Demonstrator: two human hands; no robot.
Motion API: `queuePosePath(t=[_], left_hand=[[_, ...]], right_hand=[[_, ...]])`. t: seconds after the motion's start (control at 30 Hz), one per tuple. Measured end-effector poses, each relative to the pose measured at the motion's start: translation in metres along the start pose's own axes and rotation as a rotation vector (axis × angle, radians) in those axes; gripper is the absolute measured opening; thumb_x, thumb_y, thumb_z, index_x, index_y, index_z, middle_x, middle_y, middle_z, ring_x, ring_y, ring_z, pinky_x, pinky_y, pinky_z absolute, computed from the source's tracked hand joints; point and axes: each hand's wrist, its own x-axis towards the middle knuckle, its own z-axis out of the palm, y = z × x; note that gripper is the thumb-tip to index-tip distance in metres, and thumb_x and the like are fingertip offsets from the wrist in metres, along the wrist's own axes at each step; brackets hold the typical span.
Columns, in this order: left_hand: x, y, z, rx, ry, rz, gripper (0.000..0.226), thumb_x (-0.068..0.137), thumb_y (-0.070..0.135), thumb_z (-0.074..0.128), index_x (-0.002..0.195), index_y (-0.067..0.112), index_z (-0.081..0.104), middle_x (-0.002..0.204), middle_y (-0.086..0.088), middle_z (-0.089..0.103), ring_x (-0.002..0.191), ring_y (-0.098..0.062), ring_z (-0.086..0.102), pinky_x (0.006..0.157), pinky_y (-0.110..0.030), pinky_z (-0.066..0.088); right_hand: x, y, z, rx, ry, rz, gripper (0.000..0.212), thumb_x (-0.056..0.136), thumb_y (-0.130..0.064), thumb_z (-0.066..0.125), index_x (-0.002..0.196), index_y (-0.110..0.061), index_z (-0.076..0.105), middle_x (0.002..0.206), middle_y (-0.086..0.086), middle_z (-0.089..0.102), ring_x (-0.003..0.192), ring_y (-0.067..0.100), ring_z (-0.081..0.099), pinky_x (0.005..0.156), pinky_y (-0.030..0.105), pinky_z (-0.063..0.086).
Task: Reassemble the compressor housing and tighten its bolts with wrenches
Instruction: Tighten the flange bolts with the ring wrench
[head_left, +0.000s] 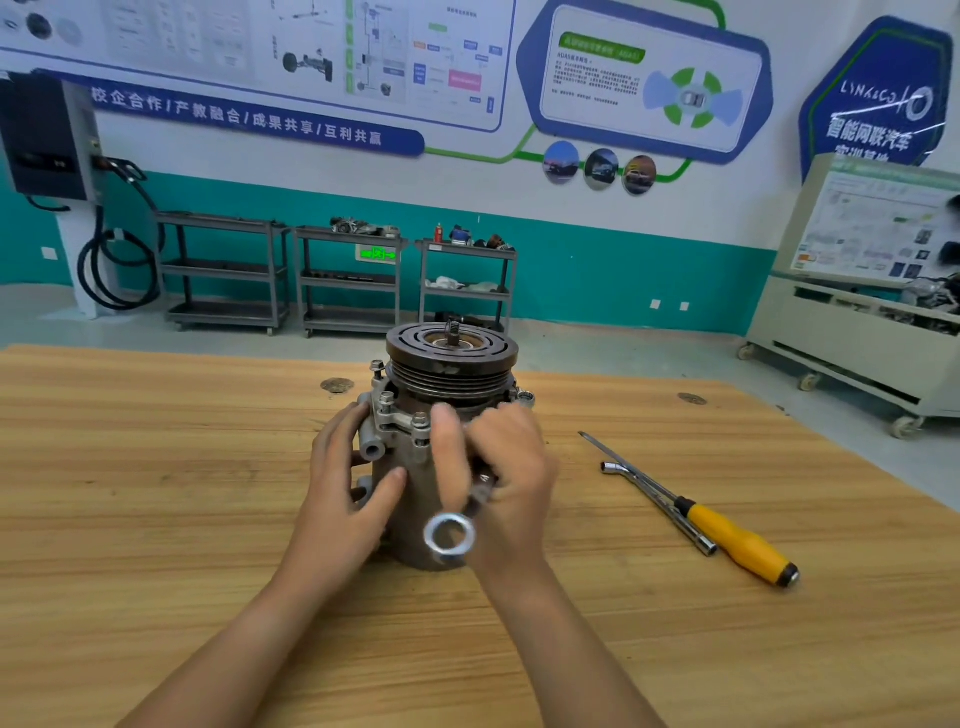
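The compressor (415, 499) stands upright on the wooden table (156, 467), its grooved pulley (452, 353) on top. Several flange bolts (387, 400) stick up around the housing's upper rim. My left hand (348, 483) rests against the housing's left side, fingers straight and thumb pressed on the body. My right hand (504, 467) grips a steel combination wrench (467, 514) in front of the housing. Its ring end (449, 538) points toward me; its far end is hidden behind my fingers near the flange.
An L-shaped socket wrench (649, 499) and a yellow-handled screwdriver (737, 540) lie on the table to the right. Behind the table stand three grey trolleys (353, 280), a charging unit with a coiled cable (104, 260) and a training bench (857, 312).
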Motion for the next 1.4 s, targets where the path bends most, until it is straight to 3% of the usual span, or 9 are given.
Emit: queuePosePath(t=[0.13,0.3,0.37,0.5,0.6,0.73,0.97,1.13,1.4], left_hand=[[0.006,-0.003,0.003,-0.032,0.069,-0.036,0.040,0.092,-0.002,0.051,0.130,0.011,0.043,0.136,-0.012,0.043,0.129,-0.022,0.039,0.111,-0.033,0.030],[0.016,-0.008,0.007,0.101,0.040,-0.078,0.046,0.083,0.013,0.062,0.127,0.004,0.050,0.129,-0.021,0.051,0.122,-0.036,0.047,0.104,-0.043,0.037],[0.017,-0.013,0.005,0.105,0.045,-0.097,0.043,0.086,0.015,0.059,0.127,0.012,0.048,0.130,-0.008,0.050,0.121,-0.030,0.047,0.096,-0.037,0.042],[0.000,-0.009,-0.001,-0.014,0.028,-0.004,0.071,0.085,0.011,0.062,0.121,0.062,0.028,0.123,0.050,0.024,0.125,-0.006,0.036,0.089,-0.020,0.039],[0.001,-0.009,-0.001,-0.029,0.021,-0.022,0.072,0.085,0.012,0.062,0.118,0.066,0.027,0.121,0.053,0.022,0.126,-0.007,0.036,0.092,-0.028,0.041],[0.001,-0.008,0.000,-0.032,0.031,-0.010,0.071,0.085,0.012,0.062,0.117,0.064,0.027,0.120,0.054,0.021,0.124,0.000,0.033,0.092,-0.024,0.038],[0.003,-0.012,0.000,-0.023,0.027,0.006,0.072,0.085,0.009,0.062,0.117,0.064,0.027,0.118,0.056,0.022,0.113,0.021,0.034,0.083,-0.016,0.038],[0.003,-0.013,-0.001,-0.018,0.032,0.011,0.076,0.085,0.012,0.064,0.115,0.072,0.028,0.122,0.052,0.024,0.123,-0.005,0.038,0.088,-0.026,0.042],[0.001,-0.012,-0.002,-0.001,0.010,0.016,0.063,0.078,0.032,0.059,0.118,0.068,0.027,0.121,0.054,0.022,0.128,-0.014,0.036,0.103,-0.049,0.040]], right_hand=[[-0.024,-0.002,0.033,-0.353,-0.152,-0.177,0.035,0.068,-0.003,0.074,0.044,-0.010,0.049,0.045,0.002,0.045,0.050,0.021,0.042,0.065,0.031,0.035],[0.000,-0.002,0.029,-0.216,0.024,-0.224,0.043,0.080,-0.008,0.065,0.044,-0.010,0.040,0.044,0.001,0.036,0.048,0.018,0.033,0.055,0.029,0.030],[0.014,-0.007,0.018,-0.056,0.111,-0.191,0.045,0.087,-0.011,0.057,0.048,-0.017,0.036,0.052,-0.011,0.026,0.052,0.007,0.024,0.055,0.023,0.026],[0.051,-0.015,-0.011,0.488,0.372,0.307,0.040,0.089,-0.024,0.046,0.051,-0.029,0.039,0.043,-0.015,0.032,0.040,-0.003,0.026,0.043,0.010,0.022],[0.075,0.006,-0.038,0.866,0.694,0.692,0.045,0.098,-0.032,0.040,0.055,-0.020,0.043,0.040,-0.010,0.027,0.036,0.008,0.021,0.040,0.018,0.018],[0.093,0.040,-0.073,1.096,0.859,0.881,0.042,0.101,-0.030,0.029,0.060,-0.017,0.034,0.039,-0.007,0.017,0.034,0.010,0.013,0.037,0.015,0.016],[0.100,0.087,-0.074,1.155,0.723,1.198,0.035,0.097,-0.021,0.029,0.062,-0.017,0.032,0.037,-0.007,0.019,0.028,0.008,0.015,0.033,0.013,0.014],[0.103,0.107,-0.064,1.251,0.541,1.344,0.046,0.099,-0.025,0.031,0.055,-0.016,0.035,0.034,-0.007,0.020,0.024,0.008,0.017,0.031,0.012,0.015],[0.097,0.127,-0.056,1.309,0.444,1.443,0.056,0.100,-0.023,0.036,0.045,-0.015,0.036,0.034,-0.007,0.022,0.024,0.008,0.019,0.029,0.013,0.018]])
